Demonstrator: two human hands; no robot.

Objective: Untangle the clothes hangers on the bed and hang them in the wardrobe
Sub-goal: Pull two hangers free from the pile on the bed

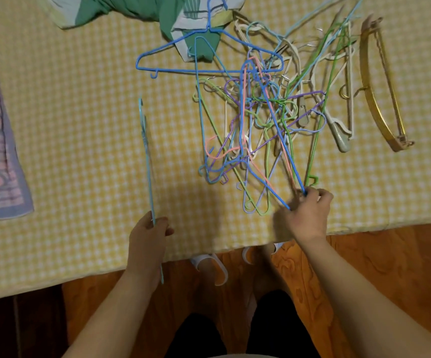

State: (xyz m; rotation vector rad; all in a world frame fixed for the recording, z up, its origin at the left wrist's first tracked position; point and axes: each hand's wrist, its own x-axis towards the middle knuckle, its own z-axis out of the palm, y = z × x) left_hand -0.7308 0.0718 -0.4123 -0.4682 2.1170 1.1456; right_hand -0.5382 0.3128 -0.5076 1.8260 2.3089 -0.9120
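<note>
I see the tangled hangers [258, 120] piled on the bed [80, 125], my right hand [308, 215] pinching a blue hanger [276, 125] at the pile's near edge, my left hand [148, 236] left of the pile gripping a light-blue hanger [146, 156].

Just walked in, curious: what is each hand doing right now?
Left hand: grip closed on a light blue hanger, seen edge-on.
Right hand: grip closed on a blue hanger in the tangled pile.
</note>
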